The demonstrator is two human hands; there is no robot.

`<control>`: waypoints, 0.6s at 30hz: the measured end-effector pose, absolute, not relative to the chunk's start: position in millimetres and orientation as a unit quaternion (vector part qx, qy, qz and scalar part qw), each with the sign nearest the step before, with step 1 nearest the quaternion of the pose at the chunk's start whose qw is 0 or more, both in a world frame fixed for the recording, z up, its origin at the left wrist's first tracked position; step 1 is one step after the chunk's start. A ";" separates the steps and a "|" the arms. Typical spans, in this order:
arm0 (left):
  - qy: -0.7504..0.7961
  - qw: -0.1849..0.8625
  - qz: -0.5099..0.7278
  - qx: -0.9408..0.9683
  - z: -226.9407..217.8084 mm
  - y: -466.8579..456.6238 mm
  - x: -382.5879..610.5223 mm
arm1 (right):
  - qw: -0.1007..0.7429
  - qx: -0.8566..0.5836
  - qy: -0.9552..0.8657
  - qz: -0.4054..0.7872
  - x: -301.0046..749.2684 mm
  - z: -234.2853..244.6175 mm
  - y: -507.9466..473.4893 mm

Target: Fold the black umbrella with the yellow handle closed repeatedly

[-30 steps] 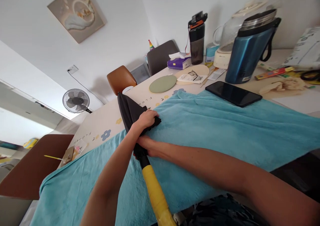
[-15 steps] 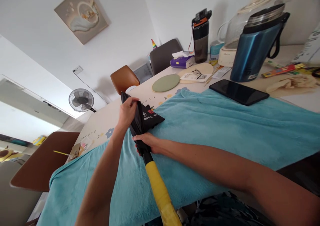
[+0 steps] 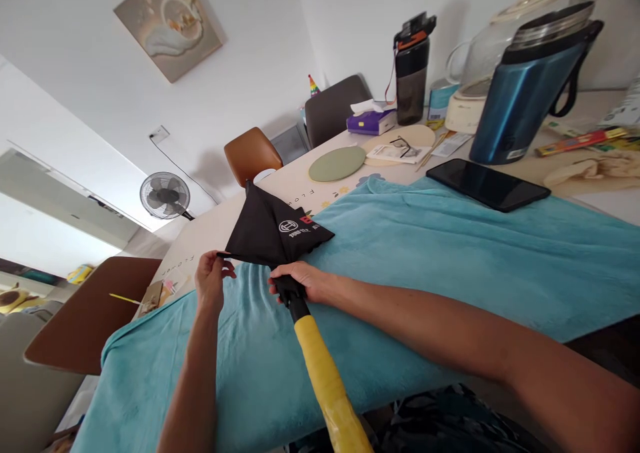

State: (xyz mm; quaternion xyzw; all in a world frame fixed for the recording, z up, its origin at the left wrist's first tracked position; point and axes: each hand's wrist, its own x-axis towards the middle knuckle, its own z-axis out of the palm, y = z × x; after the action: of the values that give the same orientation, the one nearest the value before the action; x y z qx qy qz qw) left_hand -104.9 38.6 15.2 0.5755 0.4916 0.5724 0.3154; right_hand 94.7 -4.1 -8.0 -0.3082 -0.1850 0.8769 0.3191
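A black umbrella [image 3: 263, 223] lies folded but loose, its tip pointing away from me and one panel pulled out to the left. White and red lettering shows on its right part. Its long handle [image 3: 327, 379] is wrapped in yellow and runs down toward my lap. My left hand [image 3: 213, 276] pinches the outer corner of the loose panel between thumb and fingers. My right hand [image 3: 297, 279] wraps round the gathered cloth just above the handle. Beneath both hands spreads a blue blanket [image 3: 400, 266].
On the table at right lie a phone [image 3: 487, 183], a blue tumbler [image 3: 530, 93] and a dark bottle [image 3: 413, 73]. Farther back are a tissue box [image 3: 371, 121], eyeglasses [image 3: 404, 147] and a round green mat [image 3: 337, 164]. A brown chair [image 3: 95, 313] stands at left, a fan [image 3: 165, 196] beyond.
My left hand has moved left and toward me from the umbrella's upper part, drawing one panel out flat. My right hand keeps its grip at nearly the same place.
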 end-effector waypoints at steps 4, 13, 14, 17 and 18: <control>0.495 0.338 0.604 0.525 -5.2 34.8 -112.4 | 0.336 -0.292 -0.168 0.879 95.8 -7.8 -4.3; 0.521 0.366 0.625 0.451 -6.6 35.7 -113.7 | 0.355 -0.291 -0.165 0.873 92.5 -10.8 -3.1; 0.523 0.365 0.626 0.449 -5.5 35.1 -114.0 | 0.353 -0.296 -0.168 0.872 92.5 -10.2 -3.3; 0.519 0.359 0.635 0.446 -2.0 34.0 -114.4 | 0.349 -0.308 -0.173 0.868 92.3 -7.9 -4.0; 0.512 0.355 0.642 0.446 -0.9 33.9 -114.6 | 0.348 -0.312 -0.175 0.867 92.2 -7.3 -4.2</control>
State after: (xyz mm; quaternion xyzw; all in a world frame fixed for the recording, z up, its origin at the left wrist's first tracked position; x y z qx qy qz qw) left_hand -114.6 33.9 -0.9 0.4464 0.5125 0.6418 0.3551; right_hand 92.2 -4.2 -7.3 -0.3121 -0.1754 0.8666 0.3476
